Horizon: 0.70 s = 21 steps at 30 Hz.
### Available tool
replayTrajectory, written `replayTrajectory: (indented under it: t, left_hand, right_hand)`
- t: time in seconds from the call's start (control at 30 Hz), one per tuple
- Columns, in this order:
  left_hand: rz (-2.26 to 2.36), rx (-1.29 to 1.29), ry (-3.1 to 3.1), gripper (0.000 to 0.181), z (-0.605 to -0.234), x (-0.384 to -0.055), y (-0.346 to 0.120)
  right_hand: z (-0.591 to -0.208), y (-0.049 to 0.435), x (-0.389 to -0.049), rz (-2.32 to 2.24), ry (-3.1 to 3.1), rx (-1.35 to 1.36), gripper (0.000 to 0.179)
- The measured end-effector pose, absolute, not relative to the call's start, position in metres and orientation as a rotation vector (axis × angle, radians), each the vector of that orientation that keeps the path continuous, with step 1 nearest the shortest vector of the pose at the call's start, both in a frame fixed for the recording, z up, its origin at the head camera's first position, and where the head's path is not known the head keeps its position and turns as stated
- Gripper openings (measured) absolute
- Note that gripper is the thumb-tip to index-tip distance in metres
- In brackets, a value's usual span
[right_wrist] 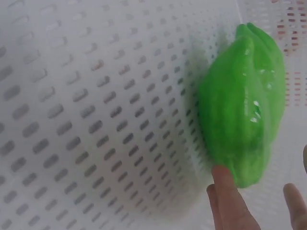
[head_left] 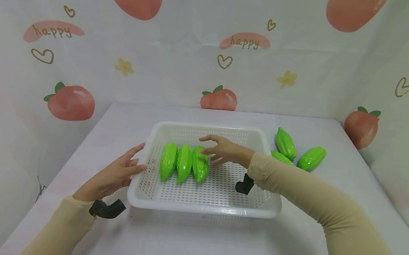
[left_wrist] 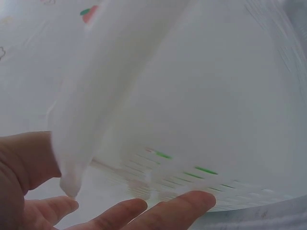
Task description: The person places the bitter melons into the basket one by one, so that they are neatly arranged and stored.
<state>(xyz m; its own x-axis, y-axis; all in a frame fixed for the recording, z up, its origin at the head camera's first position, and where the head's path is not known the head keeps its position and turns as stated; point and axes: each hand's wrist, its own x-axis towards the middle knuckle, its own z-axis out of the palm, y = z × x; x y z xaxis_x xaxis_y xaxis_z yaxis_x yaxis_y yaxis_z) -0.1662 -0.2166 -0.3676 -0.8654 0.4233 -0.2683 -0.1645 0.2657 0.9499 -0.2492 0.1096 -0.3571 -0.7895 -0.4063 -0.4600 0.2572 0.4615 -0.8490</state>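
A white plastic basket holds three glossy green ridged fruits, like star fruits, standing side by side in its left half. My left hand grips the basket's left rim, the thumb over the edge; in the left wrist view the fingers extend below the rim. Over the basket, my right hand has its fingers spread and holds nothing. Its fingertips are right at the rightmost star fruit. Seen from the right wrist, a fingertip overlaps the lower end of a star fruit.
Three more green star fruits lie on the table right of the basket: one at the back, one at the right, and one partly hidden by the basket and right sleeve. A printed cloth hangs behind and beside the table.
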Motion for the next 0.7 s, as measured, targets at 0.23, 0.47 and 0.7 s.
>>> replayTrajectory:
  t: [0.23, 0.47, 0.7]
  left_hand:
    - [1.635, 0.224, 2.065, 0.081, -0.366, -0.166, -0.216]
    - [1.617, 0.22, 2.081, 0.081, -0.366, -0.166, -0.215]
    - [1.641, 0.241, 2.053, 0.08, -0.366, -0.165, -0.216]
  right_hand:
    - [-0.338, 0.125, -0.251, -1.344, 2.106, -0.192, 0.056]
    - [-0.311, 0.149, -0.248, -1.337, 2.127, -0.27, 0.051]
    - [-0.289, 0.177, -0.247, -1.364, 2.169, -0.371, 0.046]
